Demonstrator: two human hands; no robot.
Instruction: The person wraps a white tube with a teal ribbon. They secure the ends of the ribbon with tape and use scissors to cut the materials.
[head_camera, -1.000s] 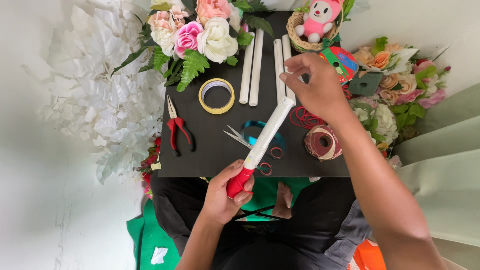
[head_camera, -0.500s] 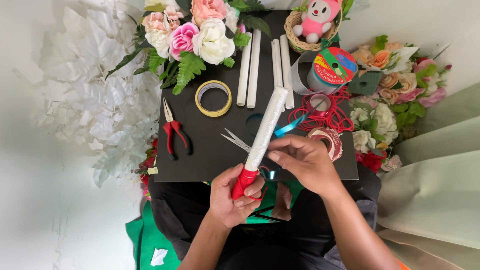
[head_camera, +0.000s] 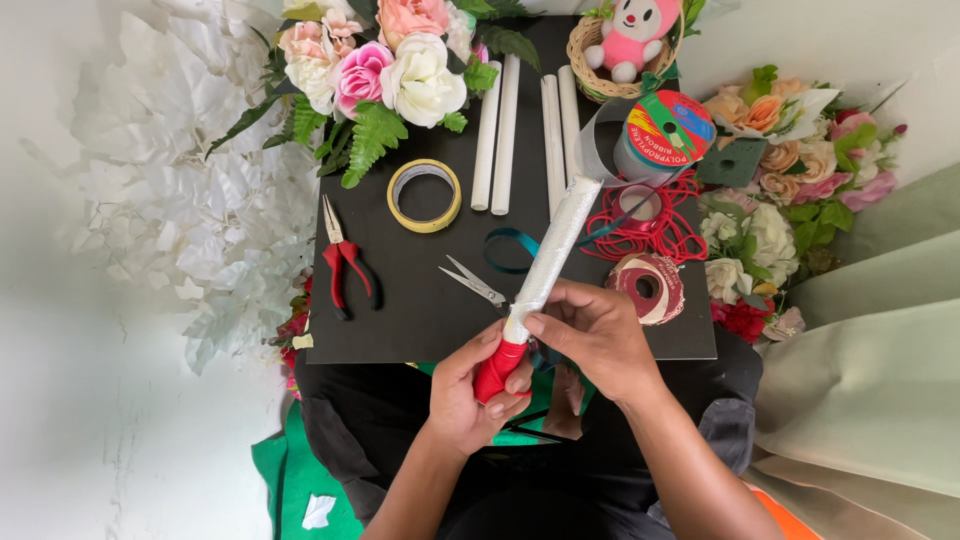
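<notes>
— Where do the hands sit?

— Both forearms rise from the bottom edge and meet near the middle. The left hand (head_camera: 478, 385) is curled into a fist, fingers wrapped round, thumb pointing up.

— And the other one?

— The right hand (head_camera: 590, 335) sits just above and beside it, touching it, back facing up, wrist bent, its fingertips (head_camera: 535, 325) pinched together and turned leftward.

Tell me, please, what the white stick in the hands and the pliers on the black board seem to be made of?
White stick: probably a paper or foam tube under glossy clear film, judging by its crinkled sheen; its red end looks like wound ribbon or tape. Pliers: bare grey metal jaws with smooth red handles, likely plastic or rubber.
</notes>
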